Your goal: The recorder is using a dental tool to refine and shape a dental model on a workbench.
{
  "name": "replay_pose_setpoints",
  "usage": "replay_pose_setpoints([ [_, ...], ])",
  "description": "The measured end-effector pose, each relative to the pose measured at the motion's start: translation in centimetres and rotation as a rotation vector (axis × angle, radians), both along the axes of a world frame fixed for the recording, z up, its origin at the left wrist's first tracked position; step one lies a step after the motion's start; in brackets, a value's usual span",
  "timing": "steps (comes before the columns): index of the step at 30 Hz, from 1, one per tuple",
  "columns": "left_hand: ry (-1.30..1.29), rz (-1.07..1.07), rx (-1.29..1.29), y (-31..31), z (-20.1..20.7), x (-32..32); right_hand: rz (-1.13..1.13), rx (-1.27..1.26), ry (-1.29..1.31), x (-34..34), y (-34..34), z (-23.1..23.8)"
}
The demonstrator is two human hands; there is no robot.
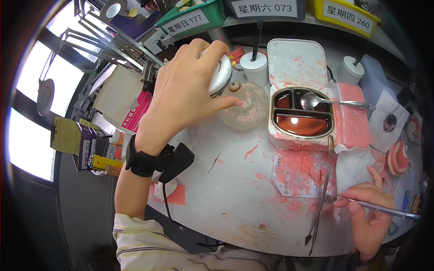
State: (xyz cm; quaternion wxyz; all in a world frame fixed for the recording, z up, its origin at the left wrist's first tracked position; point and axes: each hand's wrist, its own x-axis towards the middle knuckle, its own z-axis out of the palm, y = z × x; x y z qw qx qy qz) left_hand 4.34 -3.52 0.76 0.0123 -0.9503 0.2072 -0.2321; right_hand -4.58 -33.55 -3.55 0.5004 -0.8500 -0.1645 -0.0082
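Note:
My left hand (183,83) is raised over the back of the table, its fingers closed round a rounded white plaster-like piece (220,76); the palm hides much of it. The thumb sticks out above a squat glass spirit lamp (246,110) with a metal wick holder, spattered with pink wax. At the right front, my right hand (368,212) pinches a slim metal wax knife (384,209), its tip pointing left. Beyond that hand stands a wax heating pot (300,143), lid up, with dark red melted wax in its compartments. A metal spoon (337,102) lies across its rim.
A long thin metal tool (322,203) lies before the pot on wax-stained paper (296,174). Pink wax sheets (352,115), crumpled tissue (355,167) and a pink-and-cream dental model (398,158) crowd the right. White jars (254,67) and labelled bins (194,20) line the back.

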Motion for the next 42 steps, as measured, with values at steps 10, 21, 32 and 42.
replay_pose_setpoints([
  [10,0.038,-0.107,-0.681,-2.4,-1.6,-8.6,-0.373,0.109,-0.227,8.8,-10.2,-3.5],
  [21,0.234,-0.250,-1.777,-8.7,-4.9,-12.8,-0.455,-0.639,-0.842,10.6,-9.6,-4.3],
  [32,0.060,-0.323,-1.174,-11.0,-7.5,-12.2,0.131,0.367,-0.310,0.2,0.5,0.5],
  [42,0.035,-0.353,-1.231,-11.3,-7.8,-11.9,0.341,0.251,-0.327,-1.0,1.5,0.9],
])
